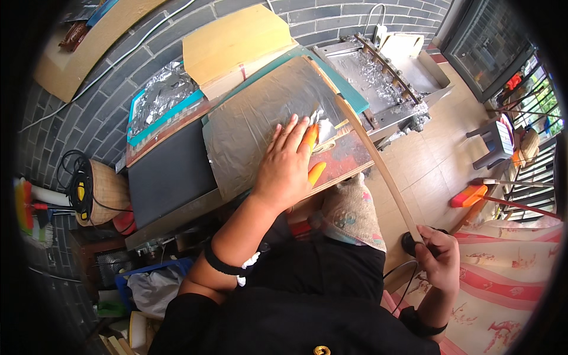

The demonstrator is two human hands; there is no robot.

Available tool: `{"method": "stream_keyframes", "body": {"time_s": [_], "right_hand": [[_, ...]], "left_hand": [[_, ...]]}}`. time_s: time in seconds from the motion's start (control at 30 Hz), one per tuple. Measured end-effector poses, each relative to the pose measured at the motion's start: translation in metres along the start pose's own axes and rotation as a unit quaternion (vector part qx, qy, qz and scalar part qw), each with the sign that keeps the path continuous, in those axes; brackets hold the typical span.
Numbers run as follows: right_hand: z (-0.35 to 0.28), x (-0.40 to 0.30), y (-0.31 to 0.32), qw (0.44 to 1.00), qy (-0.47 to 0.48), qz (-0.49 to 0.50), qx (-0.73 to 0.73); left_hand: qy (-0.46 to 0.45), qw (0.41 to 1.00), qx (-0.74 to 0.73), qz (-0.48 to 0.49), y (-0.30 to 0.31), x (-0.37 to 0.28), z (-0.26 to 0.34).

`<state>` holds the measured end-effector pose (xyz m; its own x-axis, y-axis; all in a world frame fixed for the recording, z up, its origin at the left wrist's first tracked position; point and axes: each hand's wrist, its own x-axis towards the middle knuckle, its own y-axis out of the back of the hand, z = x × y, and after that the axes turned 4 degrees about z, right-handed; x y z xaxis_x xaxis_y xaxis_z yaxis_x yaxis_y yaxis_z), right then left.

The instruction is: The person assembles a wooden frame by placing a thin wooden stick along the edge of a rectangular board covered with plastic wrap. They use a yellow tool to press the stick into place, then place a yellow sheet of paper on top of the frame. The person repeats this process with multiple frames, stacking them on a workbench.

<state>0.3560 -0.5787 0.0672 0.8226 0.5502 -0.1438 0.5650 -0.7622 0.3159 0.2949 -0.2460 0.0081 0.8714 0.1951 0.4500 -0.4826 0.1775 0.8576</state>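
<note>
My left hand (284,166) rests flat, fingers spread, at the edge of a stack of dark grey foil-like sheets (248,128). Orange finger covers (317,174) sit on its thumb and index finger. Beside the fingertips lies a crumpled silvery piece (326,128). My right hand (437,257) pinches the lower end of a long thin wooden strip (386,171), which slants up to the right edge of the stack. Under the sheets is a green cutting mat (350,100) on a red-topped board (344,157).
A turquoise-rimmed tray (166,117) holds crumpled foil. Behind the sheets stands an open yellowish folder (237,42). A metal frame with a bar (388,69) and foil scraps adjoins the board. A cloth (353,213) hangs by my lap; a grey stool (492,140) stands at right.
</note>
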Motion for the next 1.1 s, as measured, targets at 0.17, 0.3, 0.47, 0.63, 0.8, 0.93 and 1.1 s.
{"method": "stream_keyframes", "body": {"time_s": [0.17,0.3,0.47,0.63,0.8,0.93,1.1], "right_hand": [[0.009,-0.005,0.018,0.999,0.029,-0.019,-0.022],[0.015,-0.009,0.026,0.999,0.01,-0.032,-0.034],[0.012,-0.005,0.024,0.999,-0.007,-0.041,-0.01],[0.014,0.002,0.021,0.998,-0.031,-0.02,0.056],[0.007,0.029,0.002,0.994,-0.033,-0.024,0.105],[0.008,0.041,-0.013,0.997,-0.006,-0.03,0.074],[-0.001,0.045,-0.019,0.998,-0.011,-0.046,0.047]], "left_hand": [[0.011,1.0,-0.006,0.006,-0.001,0.002,0.001],[0.016,1.0,-0.016,0.007,0.001,0.004,0.002],[0.03,0.988,-0.123,0.085,0.022,-0.004,-0.012],[0.249,0.933,-0.142,0.218,0.05,-0.042,-0.096],[0.52,0.811,-0.227,0.145,0.055,-0.092,-0.163],[0.53,0.744,-0.388,0.123,0.049,-0.086,-0.145],[0.52,0.766,-0.343,0.156,0.054,-0.075,-0.132]]}}
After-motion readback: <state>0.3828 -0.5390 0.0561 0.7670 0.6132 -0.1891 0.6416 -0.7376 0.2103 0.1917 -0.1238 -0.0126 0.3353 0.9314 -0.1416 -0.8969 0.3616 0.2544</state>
